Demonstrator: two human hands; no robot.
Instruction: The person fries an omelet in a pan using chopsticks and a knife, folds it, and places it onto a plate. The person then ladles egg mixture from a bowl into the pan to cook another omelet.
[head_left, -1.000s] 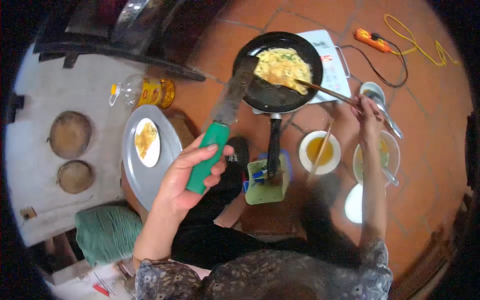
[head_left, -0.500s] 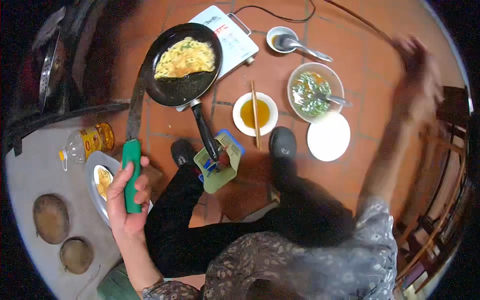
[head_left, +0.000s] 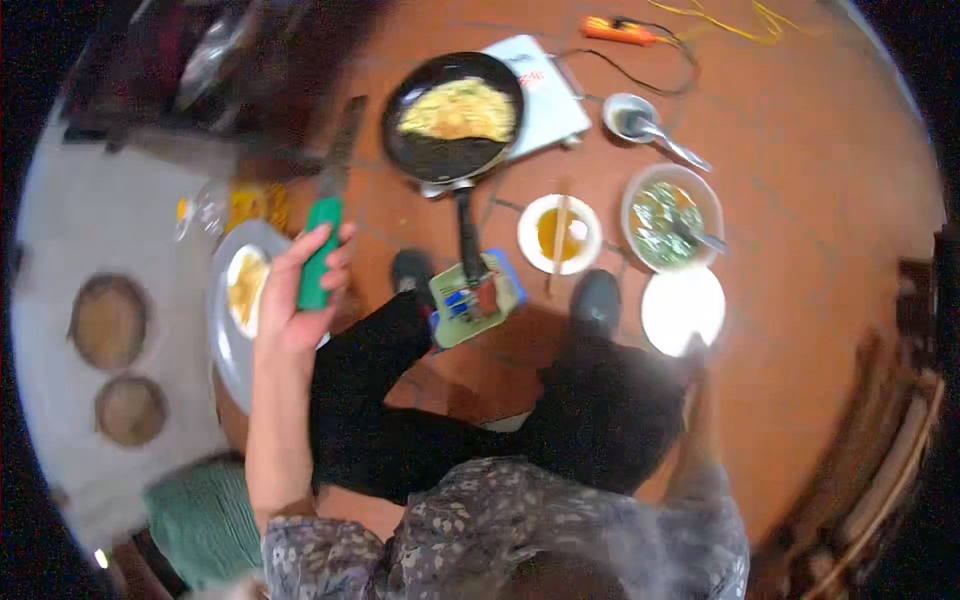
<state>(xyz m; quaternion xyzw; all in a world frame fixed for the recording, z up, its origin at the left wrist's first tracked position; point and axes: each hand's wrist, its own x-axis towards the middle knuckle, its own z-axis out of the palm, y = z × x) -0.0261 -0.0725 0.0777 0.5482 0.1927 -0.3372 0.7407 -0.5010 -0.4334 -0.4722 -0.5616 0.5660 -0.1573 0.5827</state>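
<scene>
My left hand [head_left: 312, 285] is closed around the green handle of a knife [head_left: 328, 215], whose long flat metal blade points up and away, to the left of the frying pan [head_left: 420, 155]. In the pan lies a folded omelette [head_left: 460, 112]. My right hand [head_left: 692, 362] is a dark blur at the near edge of a white plate [head_left: 683, 308]; whether it grips the plate I cannot make out. Just beyond the plate is a bowl of soup with greens [head_left: 660, 215] and a spoon in it.
The pan rests on a white cooker [head_left: 553, 105]. Chopsticks [head_left: 562, 225] lie across a dish of sauce [head_left: 537, 220]. A small bowl [head_left: 615, 108] holds a spoon. A green basket [head_left: 455, 325] is between my feet. At left are an oil bottle [head_left: 210, 210] and a metal tray [head_left: 232, 345] with a plate of food.
My right hand has come down from the far right to the white plate. My left hand still holds the knife, now a little farther right and higher in view. The camera view has shifted.
</scene>
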